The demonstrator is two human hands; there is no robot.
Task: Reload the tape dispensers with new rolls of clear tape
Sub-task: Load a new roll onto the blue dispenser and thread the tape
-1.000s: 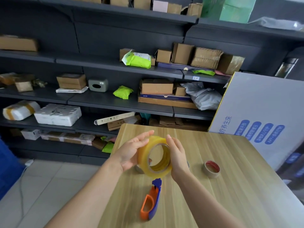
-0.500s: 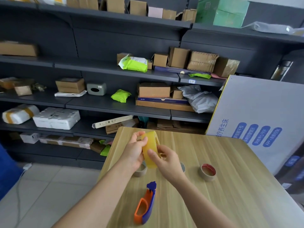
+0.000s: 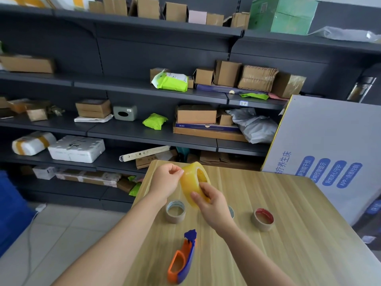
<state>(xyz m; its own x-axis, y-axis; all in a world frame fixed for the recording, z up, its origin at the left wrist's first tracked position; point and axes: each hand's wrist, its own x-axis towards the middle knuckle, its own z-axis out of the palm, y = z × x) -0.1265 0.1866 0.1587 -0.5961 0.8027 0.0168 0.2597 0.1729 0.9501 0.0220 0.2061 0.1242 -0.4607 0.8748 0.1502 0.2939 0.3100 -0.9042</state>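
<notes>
From the head camera: a second ago the tape roll (image 3: pixel 192 182) was pressed flat between two open palms with its hole facing the wearer. Now it is turned, so the hole faces up and to the right, and its axis slants that way too. The left hand (image 3: pixel 165 182) has curled in, and its thumb and forefinger pinch the roll's upper outer face. The right hand (image 3: pixel 212 205) grips the lower rim, thumb on the outer face and fingers hooked into the core.

The roll is held in the air above the far left part of the bench (image 3: pixel 288 234), near its far left corner, and the left forearm crosses the left edge. Below the hands an empty core (image 3: pixel 175 211) stands, and a red-lined core (image 3: pixel 262 219) stands to the right. Bare wood lies beyond it, up to the white carton (image 3: pixel 329 137) leaning at the bench's right side.

The tape dispenser (image 3: pixel 181 261) lies near the left edge. Its long axis runs near to far, and its blue nose points toward the hands.
</notes>
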